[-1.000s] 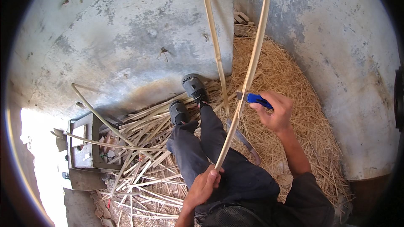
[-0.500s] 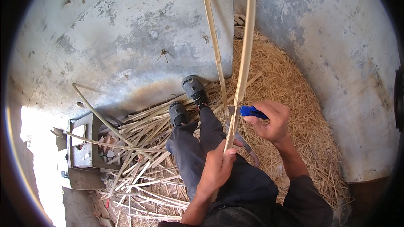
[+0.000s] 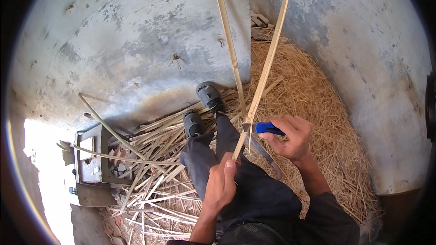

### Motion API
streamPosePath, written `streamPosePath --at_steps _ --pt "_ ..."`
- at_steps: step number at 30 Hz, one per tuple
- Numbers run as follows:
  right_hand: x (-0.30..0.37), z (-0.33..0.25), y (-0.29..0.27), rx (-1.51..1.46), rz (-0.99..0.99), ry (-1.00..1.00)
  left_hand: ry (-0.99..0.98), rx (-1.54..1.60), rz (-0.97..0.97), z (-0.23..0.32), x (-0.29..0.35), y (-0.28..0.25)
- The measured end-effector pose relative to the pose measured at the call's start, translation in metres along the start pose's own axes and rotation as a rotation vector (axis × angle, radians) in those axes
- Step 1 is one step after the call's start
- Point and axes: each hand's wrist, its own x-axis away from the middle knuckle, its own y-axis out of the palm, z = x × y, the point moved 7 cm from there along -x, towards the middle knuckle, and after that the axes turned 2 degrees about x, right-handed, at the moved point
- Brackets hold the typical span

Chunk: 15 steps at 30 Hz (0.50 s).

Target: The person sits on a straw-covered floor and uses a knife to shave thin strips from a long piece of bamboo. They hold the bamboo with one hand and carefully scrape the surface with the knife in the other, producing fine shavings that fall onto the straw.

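blue-handled knife point(image 3: 268, 128) is gripped in the right hand point(image 3: 293, 138), blade point(image 3: 248, 127) against a pale strip point(image 3: 268, 59) pinched by the left hand point(image 3: 221, 182).

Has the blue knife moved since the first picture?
Yes: against the grey wall, the blue knife has shifted down the picture and slightly left.

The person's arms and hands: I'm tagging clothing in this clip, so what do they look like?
Both the left hand and the right hand are ungloved, with no watch or band visible. A plain dark sleeve covers the upper right arm, leaving the forearm bare.
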Motion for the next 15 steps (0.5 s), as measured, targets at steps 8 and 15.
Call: streamPosePath --at_steps 8,15 --pt "-0.002 -0.013 0.002 0.019 0.019 -0.013 -0.145 0.208 -0.125 -0.016 0.01 -0.002" --pt "0.001 -0.015 0.002 -0.008 0.054 -0.048 -0.187 0.283 -0.137 -0.018 0.019 -0.003"
